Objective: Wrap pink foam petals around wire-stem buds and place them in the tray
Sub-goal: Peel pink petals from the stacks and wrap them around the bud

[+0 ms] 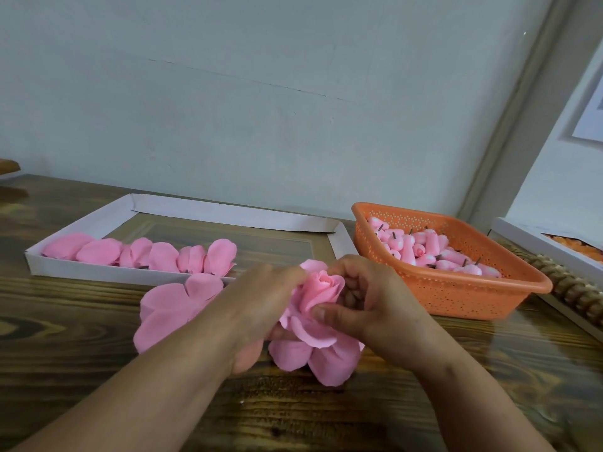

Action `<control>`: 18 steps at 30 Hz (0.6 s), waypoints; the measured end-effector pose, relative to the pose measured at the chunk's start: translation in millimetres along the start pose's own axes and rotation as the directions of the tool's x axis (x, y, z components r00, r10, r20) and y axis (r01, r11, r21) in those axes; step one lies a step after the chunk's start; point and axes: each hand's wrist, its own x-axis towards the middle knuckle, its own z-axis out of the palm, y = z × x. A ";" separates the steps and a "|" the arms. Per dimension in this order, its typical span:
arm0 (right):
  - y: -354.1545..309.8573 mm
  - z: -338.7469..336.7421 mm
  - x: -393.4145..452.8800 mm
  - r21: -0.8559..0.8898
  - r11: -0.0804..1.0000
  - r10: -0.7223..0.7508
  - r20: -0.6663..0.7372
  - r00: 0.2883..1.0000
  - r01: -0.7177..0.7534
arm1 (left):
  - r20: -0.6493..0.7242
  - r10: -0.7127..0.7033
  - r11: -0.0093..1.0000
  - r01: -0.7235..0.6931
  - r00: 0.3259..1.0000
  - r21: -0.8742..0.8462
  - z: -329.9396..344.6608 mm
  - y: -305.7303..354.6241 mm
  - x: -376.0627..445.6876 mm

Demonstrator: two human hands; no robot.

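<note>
Dark wood-grain table (98,321) against pale grey-green wall (261,93). White tray (81,269) back-left w/ finished pink blooms (146,256) along near wall; orange basket (456,288) of wire-stem buds (434,252) right. Centre front: left hand (257,305) & right hand (368,308) both curled, pinching rosebud (319,291); loose petals (169,308) touching left. Bare wood along near edge.

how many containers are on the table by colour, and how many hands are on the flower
White cardboard tray with finished pink flowers: 1
Orange perforated basket with wire-stem buds: 1
White box at the right edge, contents partly hidden: 1
Hands on the flower being wrapped: 2, the left hand and the right hand
Total: 3 containers, 2 hands
</note>
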 end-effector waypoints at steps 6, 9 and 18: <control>2.6 -2.7 -0.4 0.058 0.998 -0.016 -0.019 1.000 0.017 | 0.056 -0.043 0.985 0.051 0.998 -0.163 -2.3 5.7 -4.6; 1.4 -2.7 -0.5 0.058 0.998 -0.038 -0.029 0.999 0.040 | 0.022 -0.024 0.989 0.027 0.999 -0.148 -1.4 6.1 -4.9; -1.1 -1.0 -0.2 0.062 0.998 -0.032 -0.024 0.999 0.034 | 0.104 0.031 0.998 -0.025 0.994 -0.054 -0.5 5.6 -5.5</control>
